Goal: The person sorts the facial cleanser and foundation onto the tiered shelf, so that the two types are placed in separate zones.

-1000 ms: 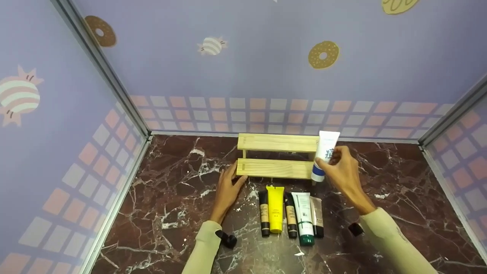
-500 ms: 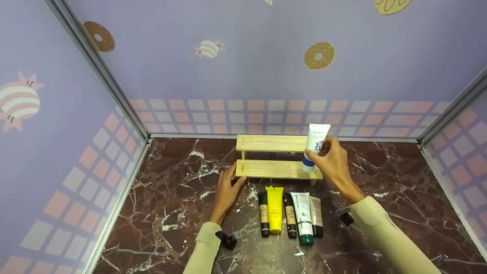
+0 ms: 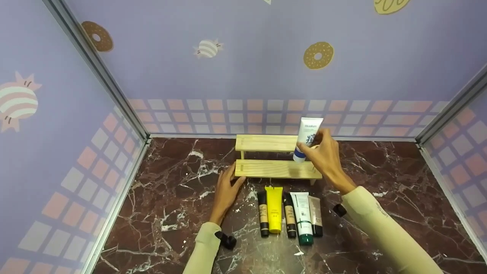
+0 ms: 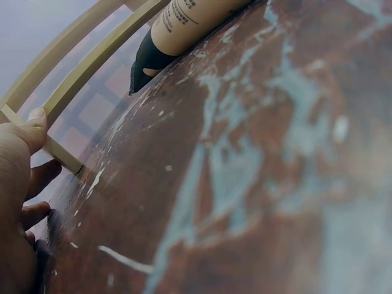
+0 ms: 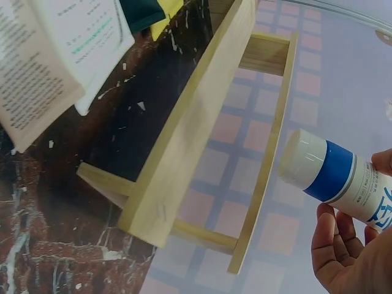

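Note:
My right hand (image 3: 322,154) grips a white tube with a blue band (image 3: 307,137), cap end down, over the right part of a two-step wooden rack (image 3: 271,158). In the right wrist view the white tube (image 5: 334,174) hangs just above the rack's upper step (image 5: 263,153), held by my right hand (image 5: 349,254). My left hand (image 3: 227,187) rests on the marble, with its thumb (image 4: 33,125) against the left end of the wooden rack (image 4: 61,98). Several tubes lie in a row in front of the rack: a yellow tube (image 3: 274,208), a white tube with a green cap (image 3: 303,217) and slim beige-and-black ones (image 3: 263,217).
The dark red marble tabletop (image 3: 159,198) is boxed in by lilac walls (image 3: 228,57) at the back and both sides, with metal corner posts (image 3: 102,76). A beige tube with a black cap (image 4: 177,30) lies close to my left hand.
My right hand has carried the white tube up and leftward, from beside the lower step's right end to above the upper step. The left hand stays put.

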The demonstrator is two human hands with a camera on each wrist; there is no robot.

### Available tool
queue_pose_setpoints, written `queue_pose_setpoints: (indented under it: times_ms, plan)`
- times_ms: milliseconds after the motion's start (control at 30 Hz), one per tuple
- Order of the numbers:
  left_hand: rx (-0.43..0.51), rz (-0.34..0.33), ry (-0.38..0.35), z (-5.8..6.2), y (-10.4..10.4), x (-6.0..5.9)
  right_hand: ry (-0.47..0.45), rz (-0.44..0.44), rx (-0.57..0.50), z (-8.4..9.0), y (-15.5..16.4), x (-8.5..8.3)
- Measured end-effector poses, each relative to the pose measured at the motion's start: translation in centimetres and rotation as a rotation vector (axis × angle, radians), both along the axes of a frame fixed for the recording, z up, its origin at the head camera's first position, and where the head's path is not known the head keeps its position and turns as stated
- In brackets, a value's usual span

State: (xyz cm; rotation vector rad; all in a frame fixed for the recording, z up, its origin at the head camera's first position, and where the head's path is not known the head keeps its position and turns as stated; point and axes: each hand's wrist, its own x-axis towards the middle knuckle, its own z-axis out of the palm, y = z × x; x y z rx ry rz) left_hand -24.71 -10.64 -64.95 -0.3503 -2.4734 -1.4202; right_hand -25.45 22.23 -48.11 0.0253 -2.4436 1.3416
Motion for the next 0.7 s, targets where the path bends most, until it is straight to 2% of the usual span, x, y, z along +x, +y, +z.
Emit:
queue_pose_setpoints:
  times_ms: [367,700]
  plan:
    - [0.009,-0.006,0.038,0.2,0.1,-0.3,0.018,0.081,-0.017,1.8,-2.2,-2.2]
    - [0.01,0.0,0.017,-0.1,-0.1,-0.1,0.03,0.146,-0.044,2.1,-4.7,-3.5]
